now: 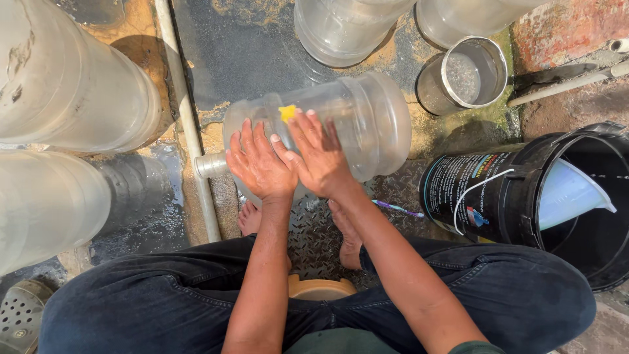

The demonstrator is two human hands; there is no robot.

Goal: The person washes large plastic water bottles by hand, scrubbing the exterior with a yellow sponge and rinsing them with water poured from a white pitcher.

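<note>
Room to move: pretty cramped honestly. The person sits low with knees wide in dark jeans, bare feet on a patch of grey diamond-plate metal floor (pixel 314 229).
Left edge: two big cloudy plastic jugs (pixel 59 85) crowd that side, and a thin white pipe (pixel 190 124) runs along the floor between them and the work spot.
Top edge: two more clear jugs (pixel 347 26) standing near the far end, well apart from the hands.
Right edge: a black plastic bucket (pixel 498 196) with a white funnel inside sits just beside the right knee; a small steel pot (pixel 468 75) stands behind it.
Loose bit: a purple toothbrush (pixel 400 209) lies on the floor between the right foot and the bucket.
The jug: a large clear plastic water jug (pixel 367 118) lies on its side right in front of the feet, neck pointing left toward the pipe.
Left hand (pixel 259 164): flat on the jug's shoulder near the neck, fingers spread, not clenched.
Right hand (pixel 318 157): pressed on the jug just beside the left, fingertips on a small yellow scrub piece (pixel 287 112); can't tell if it's pinched or only pushed.
</note>
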